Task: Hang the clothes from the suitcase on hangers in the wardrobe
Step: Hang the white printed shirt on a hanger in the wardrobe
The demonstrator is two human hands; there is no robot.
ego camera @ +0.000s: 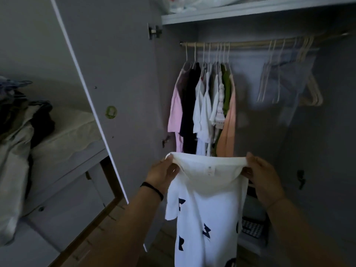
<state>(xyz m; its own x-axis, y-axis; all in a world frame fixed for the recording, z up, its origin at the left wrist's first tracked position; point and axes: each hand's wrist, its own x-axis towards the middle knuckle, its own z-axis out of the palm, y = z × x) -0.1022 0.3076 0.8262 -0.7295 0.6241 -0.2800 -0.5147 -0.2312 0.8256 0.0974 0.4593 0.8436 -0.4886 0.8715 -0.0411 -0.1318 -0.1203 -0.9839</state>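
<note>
A white T-shirt (208, 209) with dark lettering is held up in front of the open wardrobe (260, 132). The left hand (163, 175) and the right hand (264, 178) each pinch one end of its stretched top opening, fingers curled tight on the fabric, and the rest hangs down between the forearms. Behind it on the rail (246, 43), hung garments (204, 105) crowd the left end, with empty hangers (273, 83) well apart to the right.

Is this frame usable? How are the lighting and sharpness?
Head view: dim, underexposed wardrobe interior; the white T-shirt, pinched by the left hand and right hand, is brightest and fairly sharp; the empty hangers at right look smeared.
</note>
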